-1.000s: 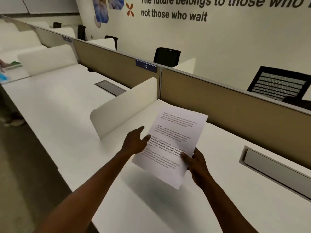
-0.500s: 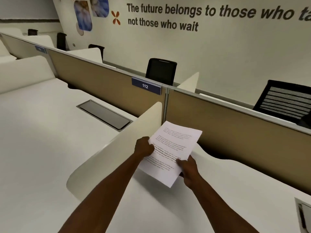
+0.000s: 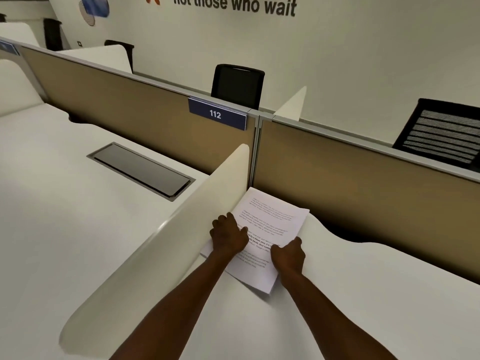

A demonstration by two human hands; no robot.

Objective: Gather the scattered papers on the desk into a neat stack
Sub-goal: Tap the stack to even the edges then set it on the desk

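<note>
A stack of printed white papers (image 3: 272, 216) lies low on the white desk (image 3: 363, 294), tucked into the corner beside the white side divider (image 3: 168, 242). My left hand (image 3: 228, 236) grips the stack's left edge with curled fingers, next to the divider. My right hand (image 3: 288, 253) holds the lower right part of the stack, its thumb on the top sheet. The near corner of the stack sits slightly off the desk surface. No other loose paper is in view.
A tan partition (image 3: 363, 183) with a "112" label (image 3: 217, 114) closes the far side of the desk. A dark cable hatch (image 3: 140, 171) is set into the neighbouring desk on the left. Black chairs (image 3: 237, 84) (image 3: 441, 131) stand beyond the partition.
Both hands carried the papers forward and down from mid-air into the corner by the divider. My left hand went from open beside the sheets to gripping their left edge.
</note>
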